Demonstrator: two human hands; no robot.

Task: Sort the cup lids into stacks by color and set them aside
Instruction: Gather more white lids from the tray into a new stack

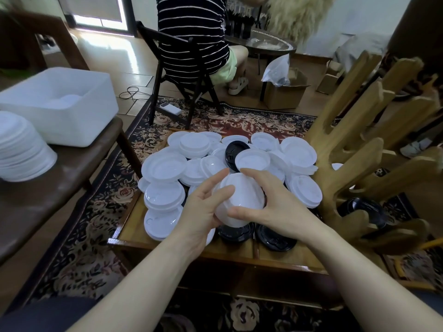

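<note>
Two hands are held over the low wooden table, near the front. A small stack of white lids is gripped between them: the left hand is curled around its left side, and the right hand is curled over its right side and near edge. The stack is lifted just above the pile.

Just under the hands, a few black lids are seen on the table. Behind the hands, many loose white lids are heaped up, and one black lid is half buried among them.

Far to the left, a tall stack of white lids is set on a dark bench, beside a white tub.

If the held stack is squeezed crookedly, lids could be popped loose and dropped back into the heap. The buried black lid could be missed or scooped up with white ones, and the colors would be mixed.
</note>
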